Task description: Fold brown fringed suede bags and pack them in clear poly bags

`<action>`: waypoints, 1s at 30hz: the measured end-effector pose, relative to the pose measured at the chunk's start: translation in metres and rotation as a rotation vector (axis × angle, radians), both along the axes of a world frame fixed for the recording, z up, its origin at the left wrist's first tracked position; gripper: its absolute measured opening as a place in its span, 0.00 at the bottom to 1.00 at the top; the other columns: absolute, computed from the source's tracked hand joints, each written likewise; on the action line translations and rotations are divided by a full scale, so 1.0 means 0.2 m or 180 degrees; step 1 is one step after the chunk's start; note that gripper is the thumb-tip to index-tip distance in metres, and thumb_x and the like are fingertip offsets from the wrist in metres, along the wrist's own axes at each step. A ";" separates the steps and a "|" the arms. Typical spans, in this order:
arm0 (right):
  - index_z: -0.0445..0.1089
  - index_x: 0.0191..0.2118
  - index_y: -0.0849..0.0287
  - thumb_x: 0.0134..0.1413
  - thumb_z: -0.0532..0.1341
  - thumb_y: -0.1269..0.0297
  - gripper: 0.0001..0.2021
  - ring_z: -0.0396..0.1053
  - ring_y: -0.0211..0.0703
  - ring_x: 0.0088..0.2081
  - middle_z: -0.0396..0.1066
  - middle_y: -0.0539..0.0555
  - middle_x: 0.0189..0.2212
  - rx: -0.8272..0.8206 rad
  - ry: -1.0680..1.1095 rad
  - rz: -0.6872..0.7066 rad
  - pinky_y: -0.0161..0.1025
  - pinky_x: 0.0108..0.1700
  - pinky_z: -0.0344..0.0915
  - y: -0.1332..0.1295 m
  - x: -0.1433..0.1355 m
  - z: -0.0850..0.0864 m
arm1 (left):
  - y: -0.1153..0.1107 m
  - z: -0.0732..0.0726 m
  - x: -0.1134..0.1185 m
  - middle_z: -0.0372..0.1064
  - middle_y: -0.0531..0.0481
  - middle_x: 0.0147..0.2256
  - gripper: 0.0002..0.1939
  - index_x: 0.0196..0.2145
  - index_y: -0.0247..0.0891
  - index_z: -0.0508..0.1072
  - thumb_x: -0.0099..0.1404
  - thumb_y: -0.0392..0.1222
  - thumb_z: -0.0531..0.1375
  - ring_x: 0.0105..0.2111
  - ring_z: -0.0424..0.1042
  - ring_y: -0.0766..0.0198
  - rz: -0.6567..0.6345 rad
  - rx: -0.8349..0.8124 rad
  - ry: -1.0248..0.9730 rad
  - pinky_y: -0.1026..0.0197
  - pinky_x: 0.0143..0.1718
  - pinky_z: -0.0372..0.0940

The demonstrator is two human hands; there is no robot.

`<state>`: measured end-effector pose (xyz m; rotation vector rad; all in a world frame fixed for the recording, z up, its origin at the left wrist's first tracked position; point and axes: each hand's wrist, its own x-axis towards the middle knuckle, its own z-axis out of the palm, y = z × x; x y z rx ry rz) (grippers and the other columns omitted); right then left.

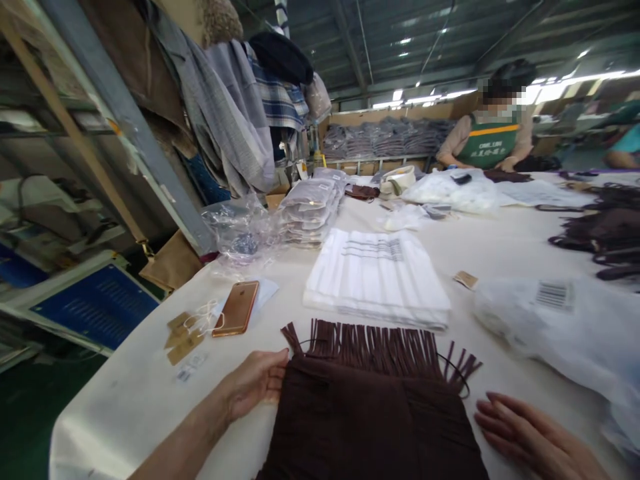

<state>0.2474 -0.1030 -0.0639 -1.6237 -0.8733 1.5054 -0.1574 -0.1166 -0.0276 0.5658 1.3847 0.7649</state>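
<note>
Okay, brown cloth [375, 420] on table [150, 407], fringe pointing at white cloth [375, 270]. Left hand [250, 383] grips brown cloth's left edge, thumb on top; right hand [533, 430] just beside right edge, fingers loosely extended, free.

From my remote view I see one dark brown fringed cloth [370, 423] at the bottom centre of the frame. It looks spread out, with its lower part cut off by the bottom edge. I make out a roughly straight top edge, sides widening toward me, and soft creases across the body. Along the top runs a fringe [385, 343] of narrow strips pointing up the frame, splaying outward at both corners. I also see a thin black cord [466, 385] curving by the right corner.
</note>
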 end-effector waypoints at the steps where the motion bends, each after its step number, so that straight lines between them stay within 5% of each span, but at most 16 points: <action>1: 0.67 0.44 0.62 0.40 0.64 0.45 0.28 0.73 0.55 0.42 0.74 0.64 0.42 -0.0091 0.0093 0.0083 0.44 0.45 0.70 0.01 -0.01 0.00 | 0.02 -0.01 0.00 0.75 0.43 0.28 0.30 0.32 0.29 0.73 0.42 0.60 0.68 0.28 0.73 0.60 -0.0099 -0.0177 -0.0198 0.61 0.32 0.67; 4: 0.71 0.35 0.61 0.45 0.63 0.51 0.18 0.75 0.49 0.36 0.77 0.59 0.34 -0.0682 0.0370 0.0610 0.41 0.40 0.70 0.08 -0.04 0.02 | 0.10 -0.03 0.03 0.75 0.46 0.28 0.30 0.32 0.30 0.74 0.41 0.59 0.70 0.29 0.74 0.61 -0.0200 -0.0513 -0.0623 0.61 0.35 0.67; 8: 0.72 0.32 0.64 0.52 0.57 0.49 0.20 0.74 0.43 0.31 0.76 0.59 0.31 -0.1301 0.1208 0.1246 0.37 0.36 0.68 0.18 -0.07 0.11 | 0.19 -0.03 0.07 0.76 0.46 0.31 0.25 0.34 0.31 0.75 0.45 0.55 0.69 0.37 0.74 0.57 -0.0458 -0.0643 -0.1119 0.60 0.47 0.64; 11: 0.73 0.39 0.65 0.57 0.54 0.51 0.20 0.73 0.46 0.41 0.76 0.59 0.37 -0.1229 0.1760 0.1720 0.41 0.47 0.65 0.23 -0.11 0.14 | 0.25 -0.05 0.09 0.76 0.44 0.35 0.23 0.36 0.30 0.74 0.49 0.52 0.68 0.41 0.73 0.56 -0.0826 -0.0658 -0.1522 0.58 0.51 0.62; 15: 0.73 0.43 0.64 0.59 0.53 0.57 0.17 0.71 0.44 0.46 0.76 0.56 0.38 -0.1353 0.2250 0.1719 0.42 0.58 0.55 0.30 -0.19 0.11 | 0.32 -0.08 0.12 0.75 0.41 0.35 0.20 0.36 0.29 0.74 0.53 0.49 0.65 0.40 0.73 0.57 -0.1219 -0.0614 -0.1885 0.58 0.50 0.62; 21: 0.71 0.46 0.68 0.55 0.58 0.57 0.19 0.72 0.48 0.43 0.76 0.60 0.36 -0.1562 0.2368 0.2168 0.46 0.57 0.56 0.44 -0.31 0.07 | 0.43 -0.10 0.20 0.74 0.41 0.36 0.20 0.38 0.30 0.74 0.49 0.45 0.67 0.42 0.72 0.51 -0.1703 -0.0571 -0.1825 0.54 0.46 0.65; 30: 0.65 0.54 0.60 0.49 0.63 0.57 0.26 0.69 0.49 0.49 0.73 0.58 0.44 -0.1241 0.2475 0.2828 0.47 0.56 0.58 0.58 -0.48 0.16 | 0.49 -0.09 0.28 0.75 0.44 0.34 0.26 0.39 0.32 0.74 0.43 0.49 0.69 0.39 0.73 0.52 -0.1864 -0.0506 -0.1781 0.54 0.43 0.67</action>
